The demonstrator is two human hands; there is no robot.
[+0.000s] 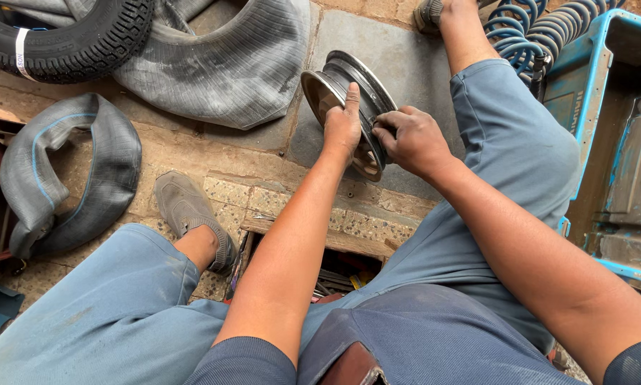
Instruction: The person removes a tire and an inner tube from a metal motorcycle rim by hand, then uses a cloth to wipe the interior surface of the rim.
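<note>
Stone paving (263, 153) (dusty, cracked) bears wheel rim (349, 107), both hands gripping.

Open paving of grey stone slab (413, 68) behind and to the right of the upright grey metal wheel rim (349, 89); room there to pass. Bare tan tiled floor (192, 146) to its left, clear up to the folded grey rubber inner tube (227, 64). Hemmed in on the right by the blue-trousered right leg (513, 135), with coiled blue air hose (541, 28) and blue metal tray (584, 100) beyond. Below, possibly a tool-filled wooden box (334, 267), mostly hidden by the arms.
</note>
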